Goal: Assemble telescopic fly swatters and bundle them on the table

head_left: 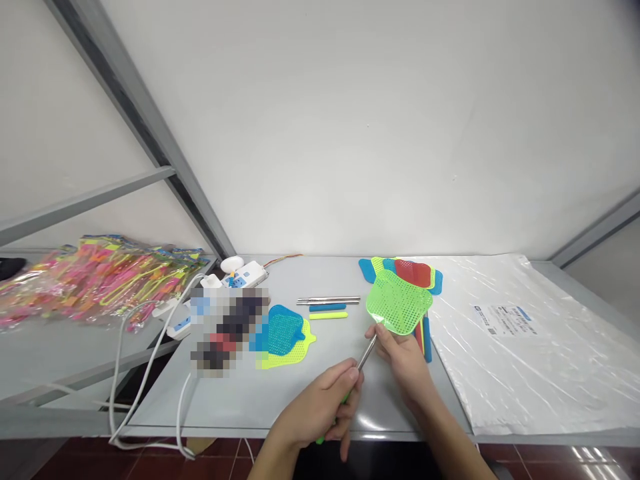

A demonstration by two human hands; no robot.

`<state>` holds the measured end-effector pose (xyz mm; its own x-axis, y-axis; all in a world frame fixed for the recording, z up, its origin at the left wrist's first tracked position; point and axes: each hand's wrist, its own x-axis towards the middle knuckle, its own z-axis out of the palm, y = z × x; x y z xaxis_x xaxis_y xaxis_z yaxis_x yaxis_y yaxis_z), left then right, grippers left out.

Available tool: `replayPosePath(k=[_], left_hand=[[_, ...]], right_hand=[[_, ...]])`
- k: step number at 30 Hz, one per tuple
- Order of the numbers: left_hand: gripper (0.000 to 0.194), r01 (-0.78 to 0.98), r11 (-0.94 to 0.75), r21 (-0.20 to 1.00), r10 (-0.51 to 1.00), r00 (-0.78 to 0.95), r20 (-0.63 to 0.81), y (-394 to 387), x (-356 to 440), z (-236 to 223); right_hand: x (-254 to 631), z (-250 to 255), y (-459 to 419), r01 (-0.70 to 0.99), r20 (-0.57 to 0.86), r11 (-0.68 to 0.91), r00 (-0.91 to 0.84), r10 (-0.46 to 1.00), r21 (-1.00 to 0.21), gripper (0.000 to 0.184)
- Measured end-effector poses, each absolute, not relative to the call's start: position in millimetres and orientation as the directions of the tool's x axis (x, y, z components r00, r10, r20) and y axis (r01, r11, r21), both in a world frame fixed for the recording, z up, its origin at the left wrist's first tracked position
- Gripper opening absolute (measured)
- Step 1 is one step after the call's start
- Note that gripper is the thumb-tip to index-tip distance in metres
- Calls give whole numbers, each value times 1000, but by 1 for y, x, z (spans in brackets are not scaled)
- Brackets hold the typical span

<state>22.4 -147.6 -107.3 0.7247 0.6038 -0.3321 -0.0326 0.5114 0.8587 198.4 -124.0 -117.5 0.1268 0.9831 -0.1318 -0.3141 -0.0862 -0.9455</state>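
So, the head view is the only view on record. 2 bare hands work over a grey bench (240, 400), both closed on 1 fly swatter (385, 323). The left hand (317, 407) is clenched around the lower shaft, with its fingers (345, 393) wrapped over and a green grip end (320, 440) showing below the palm. The right hand (403, 360) is grasping the metal shaft (367, 352) just under the green mesh head (400, 300).

The swatter's long axis runs diagonally, from the grip end at lower left, near the person, to the head at upper right, away from the person. The right hand is nearer the head; the left hand is nearer the grip end. The head lies forward of the right hand, in front of a pile of red, blue and green swatter heads (400, 272). Contact with the pile cannot be confirmed. A blue strip (427, 340) stands just right of the right hand.

Left of the hands lie 2 metal rods (327, 300), a blue strip (327, 307), a yellow strip (328, 315), and blue and yellow swatter heads (283, 337). Beside these is a blurred object (227, 327), not identifiable. Further back sits a power strip (245, 275). A white plastic sheet (520, 360) covers the bench at right.
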Motion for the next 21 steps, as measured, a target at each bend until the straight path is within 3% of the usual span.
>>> replayPosePath(k=[7, 13, 21], left_hand=[[37, 67, 418, 906, 614, 714, -336, -142, 15, -96], [33, -67, 420, 905, 692, 669, -271, -136, 18, -103], [43, 125, 389, 913, 691, 616, -378, -136, -9, -102]], right_hand=[[211, -92, -102, -411, -73, 73, 329, 942, -909, 35], [185, -111, -120, -401, -126, -26, 223, 967, -916, 38], [215, -91, -108, -366, -49, 100, 377, 925, -925, 34]])
